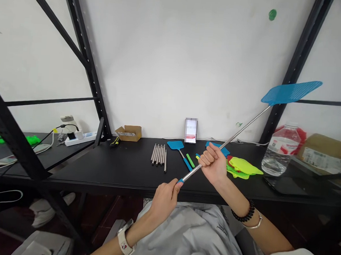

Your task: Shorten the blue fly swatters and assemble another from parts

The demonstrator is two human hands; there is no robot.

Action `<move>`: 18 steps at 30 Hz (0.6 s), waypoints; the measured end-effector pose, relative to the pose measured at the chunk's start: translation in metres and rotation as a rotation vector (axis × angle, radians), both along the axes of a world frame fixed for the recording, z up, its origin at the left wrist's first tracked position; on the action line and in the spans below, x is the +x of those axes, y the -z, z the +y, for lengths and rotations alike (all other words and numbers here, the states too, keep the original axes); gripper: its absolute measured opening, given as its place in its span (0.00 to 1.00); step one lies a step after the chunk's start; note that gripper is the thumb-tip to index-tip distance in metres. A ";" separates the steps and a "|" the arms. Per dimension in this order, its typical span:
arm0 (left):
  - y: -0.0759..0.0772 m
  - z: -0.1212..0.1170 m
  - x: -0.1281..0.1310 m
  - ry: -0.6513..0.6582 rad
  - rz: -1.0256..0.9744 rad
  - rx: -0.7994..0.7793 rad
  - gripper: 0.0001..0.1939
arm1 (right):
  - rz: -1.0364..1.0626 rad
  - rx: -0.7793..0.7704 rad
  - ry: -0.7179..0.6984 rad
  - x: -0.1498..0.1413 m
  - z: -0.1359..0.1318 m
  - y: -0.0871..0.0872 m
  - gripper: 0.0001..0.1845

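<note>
Head view.

Item: blue fly swatter (291, 92), one, held in both hands above the front of the black table (98, 173). Position: slanting, mesh head high on the right, blue grip (180, 181) low and near the body. The slant appears to keep the broad head out over the table, away from the lap.

Left hand (164, 202): fingers curled closed about the grip end, thumb laid along the top; probably anchoring the lower end.

Right hand (216, 165): fingers folded fully around the metal shaft (250, 122), a little above the grip. The spacing between the hands likely steadies a long, thin piece whose head sits far out.

Nearest lot: second blue swatter (175, 144), flat, handle toward the person; green handle (190, 160) just beside it; blue mesh head (225, 149), partly hidden behind the right hand; yellow-green swatter heads (246, 166), overlapping in a pile, a little red showing among them. Flat laying seems to suit their thin shape.

Metal rods (157, 153): a group, roughly parallel, side by side, presumably so aligned to stay together; exact count uncertain.

Rear edge: phone (191, 130), upright against the wall, perhaps for viewing; cardboard box (134, 133), open.

Right side: water bottle (281, 149), standing; brown parcel (325, 154) beyond it.
</note>
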State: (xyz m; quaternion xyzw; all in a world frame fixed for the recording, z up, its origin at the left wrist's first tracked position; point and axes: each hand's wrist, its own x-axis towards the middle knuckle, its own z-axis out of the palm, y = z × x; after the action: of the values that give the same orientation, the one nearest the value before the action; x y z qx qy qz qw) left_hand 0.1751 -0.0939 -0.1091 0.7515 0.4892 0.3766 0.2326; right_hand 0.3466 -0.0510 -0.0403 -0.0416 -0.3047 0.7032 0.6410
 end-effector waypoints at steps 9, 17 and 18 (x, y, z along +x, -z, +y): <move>-0.012 -0.002 -0.007 0.543 -0.522 -0.875 0.24 | -0.048 -0.042 -0.120 -0.010 0.001 0.009 0.26; -0.011 0.001 -0.006 0.671 -0.677 -1.015 0.22 | -0.046 -0.057 -0.233 -0.005 0.007 0.008 0.24; -0.011 0.001 -0.006 0.670 -0.676 -1.004 0.22 | -0.066 -0.044 -0.252 -0.003 0.007 0.007 0.24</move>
State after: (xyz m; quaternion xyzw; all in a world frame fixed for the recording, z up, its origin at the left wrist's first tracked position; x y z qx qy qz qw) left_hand 0.1694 -0.0927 -0.0976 0.5048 0.2465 0.2259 0.7959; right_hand 0.3438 -0.0438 -0.0469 -0.0402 -0.3130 0.7828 0.5363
